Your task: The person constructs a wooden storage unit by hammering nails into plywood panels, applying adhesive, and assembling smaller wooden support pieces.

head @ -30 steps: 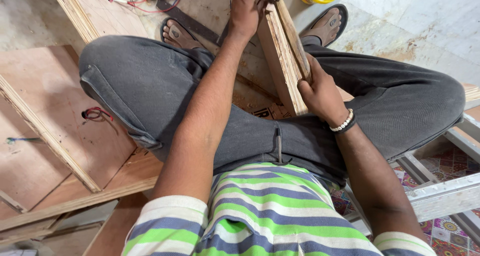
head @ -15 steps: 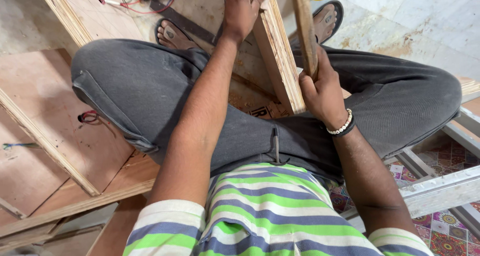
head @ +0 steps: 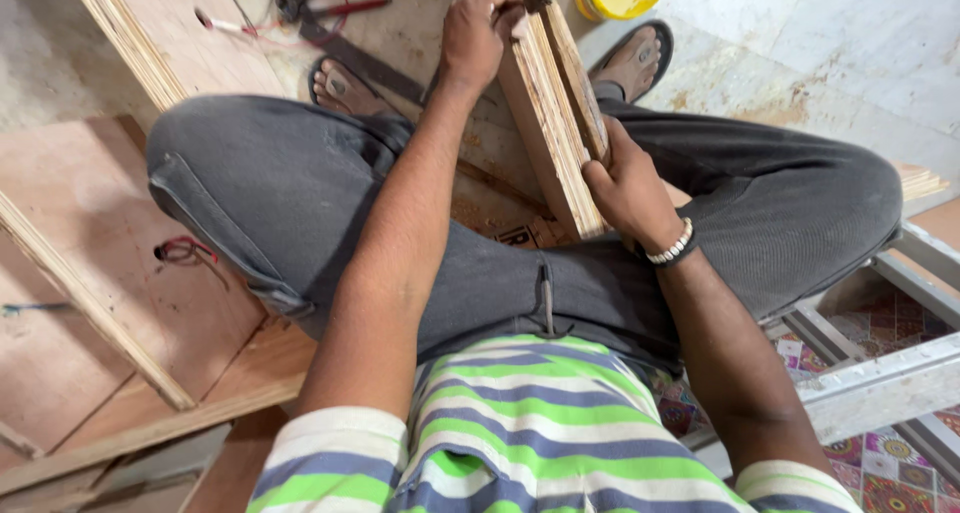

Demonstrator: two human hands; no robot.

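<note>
Over the plywood floor [head: 90, 303], both hands (left hand [head: 478, 35], right hand [head: 625, 183]) grip stacked boards [head: 555, 123].

A pale, dusty stone floor [head: 850, 43] fills the upper right, lit by soft daylight. Large reddish-brown plywood sheets [head: 90, 273] cover the left, crossed by a thin pale wooden strip [head: 90, 313]. At lower right, grey metal rails [head: 880, 383] lie over a colourful patterned tile floor [head: 890, 473].
</note>
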